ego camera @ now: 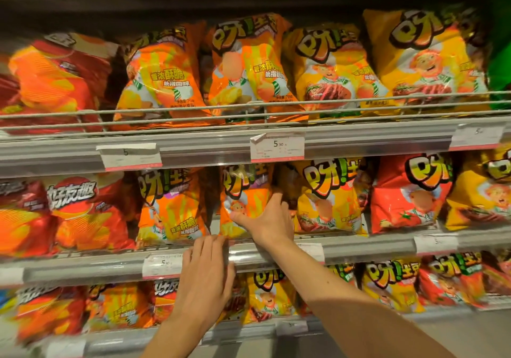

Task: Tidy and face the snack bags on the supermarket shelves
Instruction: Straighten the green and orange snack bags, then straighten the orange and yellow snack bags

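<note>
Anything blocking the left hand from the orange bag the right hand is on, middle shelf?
Nothing visible does. The left hand rests on the shelf edge just below the orange bag, which the right hand grips.

Snack bags (171, 208) on shelves (359, 247); price tags (277, 147) below.

Warm, fairly dim store light – top of frame falls into dark shadow. Glare streaks on glossy snack bags (250, 64) and clear price rail (359, 136). Left edge motion-smeared, wide-angle bends the shelf lines – centre sharpest.
</note>
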Available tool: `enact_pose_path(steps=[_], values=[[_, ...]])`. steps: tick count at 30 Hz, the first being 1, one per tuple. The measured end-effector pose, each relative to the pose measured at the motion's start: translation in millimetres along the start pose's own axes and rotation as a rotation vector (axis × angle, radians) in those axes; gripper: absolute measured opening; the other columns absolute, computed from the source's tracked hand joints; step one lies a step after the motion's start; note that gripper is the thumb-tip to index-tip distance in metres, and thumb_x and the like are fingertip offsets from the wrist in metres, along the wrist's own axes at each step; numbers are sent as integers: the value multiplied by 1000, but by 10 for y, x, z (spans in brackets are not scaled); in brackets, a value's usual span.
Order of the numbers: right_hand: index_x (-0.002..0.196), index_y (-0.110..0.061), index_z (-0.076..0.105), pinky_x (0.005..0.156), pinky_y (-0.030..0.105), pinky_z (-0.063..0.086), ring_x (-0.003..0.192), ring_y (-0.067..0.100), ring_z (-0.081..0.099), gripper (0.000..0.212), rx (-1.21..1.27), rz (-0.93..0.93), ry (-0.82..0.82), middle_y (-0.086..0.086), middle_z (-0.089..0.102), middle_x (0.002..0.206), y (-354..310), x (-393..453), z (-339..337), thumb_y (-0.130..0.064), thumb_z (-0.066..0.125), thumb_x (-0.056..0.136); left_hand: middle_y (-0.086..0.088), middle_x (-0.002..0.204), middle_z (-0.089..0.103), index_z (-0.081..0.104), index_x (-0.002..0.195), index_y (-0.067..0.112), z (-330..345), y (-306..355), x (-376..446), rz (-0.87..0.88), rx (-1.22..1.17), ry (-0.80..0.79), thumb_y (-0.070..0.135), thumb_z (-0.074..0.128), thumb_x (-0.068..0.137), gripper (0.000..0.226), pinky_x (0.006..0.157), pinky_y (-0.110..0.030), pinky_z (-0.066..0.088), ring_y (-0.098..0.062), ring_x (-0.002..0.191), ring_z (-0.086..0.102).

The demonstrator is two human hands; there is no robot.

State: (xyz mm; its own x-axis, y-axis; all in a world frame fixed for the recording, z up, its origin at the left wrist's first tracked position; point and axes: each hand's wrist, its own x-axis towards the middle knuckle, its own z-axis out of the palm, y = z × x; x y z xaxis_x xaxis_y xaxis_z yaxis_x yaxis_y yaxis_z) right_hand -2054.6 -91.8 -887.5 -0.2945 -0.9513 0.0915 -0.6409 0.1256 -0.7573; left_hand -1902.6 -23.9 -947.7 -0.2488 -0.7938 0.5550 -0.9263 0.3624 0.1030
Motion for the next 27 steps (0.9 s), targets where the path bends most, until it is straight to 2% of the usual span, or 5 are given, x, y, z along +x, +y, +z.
enact_pose_path(steps=[7, 13, 15, 21, 27], values=[[148, -14, 26, 98, 47, 51, 132, 31, 48, 118, -30, -38, -103, 11, 46, 145, 150, 30, -57, -84, 68, 63, 0, 112, 54, 55, 120, 14, -7, 83, 36, -32, 31, 9, 32, 66, 89, 37, 80, -35, 50, -22, 101, 52], [158, -17, 15, 108, 42, 43, 142, 29, 36, 109, 1, -150, -159, 9, 34, 154, 324, -134, -293, -66, 71, 78, -3, 110, 53, 59, 119, 13, -10, 290, 80, -133, -5, 48, 30, 66, 88, 36, 78, -37, 49, -24, 99, 53], [159, -22, 21, 111, 40, 40, 143, 24, 37, 96, 14, -233, -144, 2, 36, 154, 450, -253, -431, -61, 68, 84, -2, 108, 53, 61, 113, 13, -2, 435, 103, -136, -59, 85, 28, 67, 89, 29, 79, -38, 48, -24, 100, 53], [126, -31, 64, 101, 35, 50, 114, 7, 59, 34, 216, -287, -30, -14, 64, 120, 1019, -510, -1090, -35, 69, 92, 5, 101, 54, 61, 109, 16, 62, 1151, 310, -100, -369, 135, 21, 65, 93, 17, 83, -31, 45, -15, 99, 51], [100, -32, 69, 67, 17, 51, 75, 2, 66, 10, 367, -142, 162, -11, 71, 85, 1745, -444, -1934, -26, 70, 93, 11, 106, 55, 57, 113, 23, 127, 1888, 619, 10, -598, 128, 22, 59, 96, 17, 88, -23, 44, -6, 102, 54]])
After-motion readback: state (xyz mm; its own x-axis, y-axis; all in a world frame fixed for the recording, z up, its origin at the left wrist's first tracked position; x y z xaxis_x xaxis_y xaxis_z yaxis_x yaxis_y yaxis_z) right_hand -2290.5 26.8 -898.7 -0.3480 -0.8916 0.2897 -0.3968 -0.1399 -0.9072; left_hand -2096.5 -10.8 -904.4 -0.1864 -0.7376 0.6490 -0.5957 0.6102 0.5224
